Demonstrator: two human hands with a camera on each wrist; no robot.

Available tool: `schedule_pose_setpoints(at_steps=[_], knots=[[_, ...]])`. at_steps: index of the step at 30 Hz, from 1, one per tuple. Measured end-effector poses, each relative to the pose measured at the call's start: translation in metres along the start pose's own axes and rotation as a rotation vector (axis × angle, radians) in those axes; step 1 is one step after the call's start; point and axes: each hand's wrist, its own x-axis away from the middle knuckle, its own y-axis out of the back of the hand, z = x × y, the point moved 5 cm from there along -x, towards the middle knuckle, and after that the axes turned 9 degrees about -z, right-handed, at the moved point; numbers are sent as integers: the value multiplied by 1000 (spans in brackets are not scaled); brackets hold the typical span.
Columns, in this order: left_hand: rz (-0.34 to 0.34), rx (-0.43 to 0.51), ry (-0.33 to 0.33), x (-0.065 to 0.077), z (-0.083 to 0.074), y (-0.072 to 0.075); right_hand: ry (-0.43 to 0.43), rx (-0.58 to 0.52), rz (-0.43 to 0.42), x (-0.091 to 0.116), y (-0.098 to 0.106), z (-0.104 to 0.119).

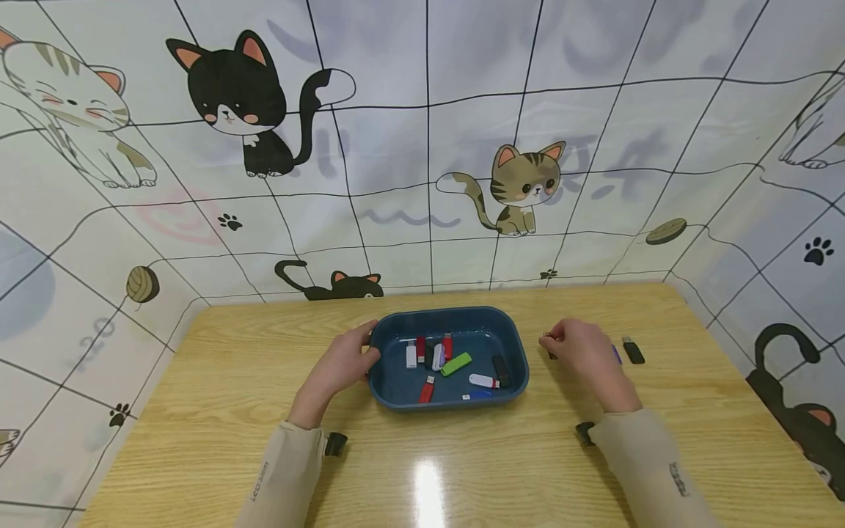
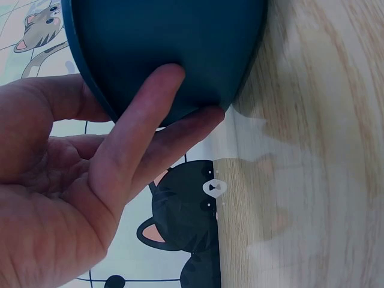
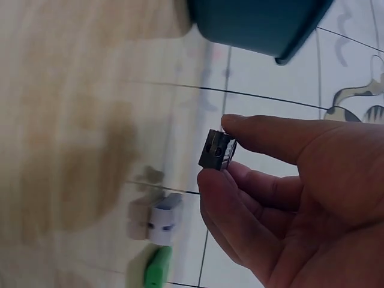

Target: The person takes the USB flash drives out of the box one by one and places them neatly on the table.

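Observation:
My left hand [image 1: 339, 364] grips the left end of a dark blue plastic tub [image 1: 475, 324]. In the left wrist view, its fingers lie against the outer wall of the tub. Inside lie several USB sticks, among them a green one [image 1: 456, 364], a red one [image 1: 427, 389], a black one [image 1: 502, 371] and a white one [image 1: 484, 380]. Just beyond the tub's right end, my right hand [image 1: 587, 359] pinches a small USB stick [image 3: 215, 150] between thumb and fingertips. Its metal plug with two holes shows in the right wrist view; the fingers hide much of it.
Right of the right hand, a black USB stick [image 1: 634, 350] lies on the wooden table [image 1: 370, 477], beside a blue one [image 1: 617, 355] partly hidden by the hand. A blurred green object [image 3: 158, 267] shows in the right wrist view. Cat-patterned cloth [image 1: 389, 169] surrounds the table's back and sides.

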Motion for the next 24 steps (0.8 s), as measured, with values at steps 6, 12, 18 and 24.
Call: schedule_pose_setpoints(at_steps=[6, 12, 18, 24], knots=[[2, 6, 7, 0, -1, 0, 15, 25, -16, 1, -8, -2], [1, 4, 0, 0, 0, 0, 17, 49, -30, 1, -12, -2], [-1, -8, 0, 1, -1, 1, 28, 57, -45, 2, -12, 0], [-5, -17, -2, 1, -1, 1, 41, 68, -58, 4, -12, 1]])
